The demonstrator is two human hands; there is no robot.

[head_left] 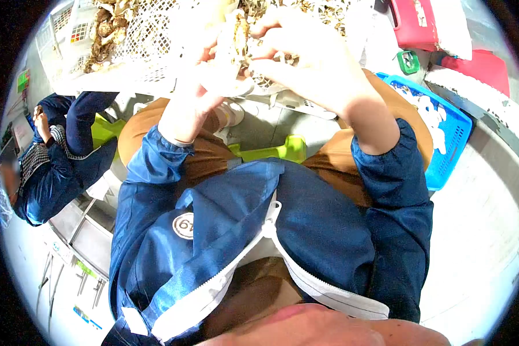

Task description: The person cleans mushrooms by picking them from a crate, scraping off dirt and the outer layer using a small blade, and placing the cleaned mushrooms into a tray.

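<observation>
Both hands are raised close together at the top centre, strongly overexposed. My left hand (199,86) is closed round a pale piece with a rough brown side (240,40), which looks like a mushroom cluster. From the right, my right hand (294,55) meets it, thumb and fingers pinched near its edge; what lies between those fingertips is too small to make out. Beyond and below the hands is a white mesh basket (150,34) with brown, clumped pieces (106,34) at its left and more pale and brown bits behind the hands.
At the right stands a blue basket (458,124) with white pieces in it. Behind it are a small green container (408,61) and a red bin (415,26). Bright green plastic (294,149) shows between my knees. Another person (60,173) in dark blue sits at the left.
</observation>
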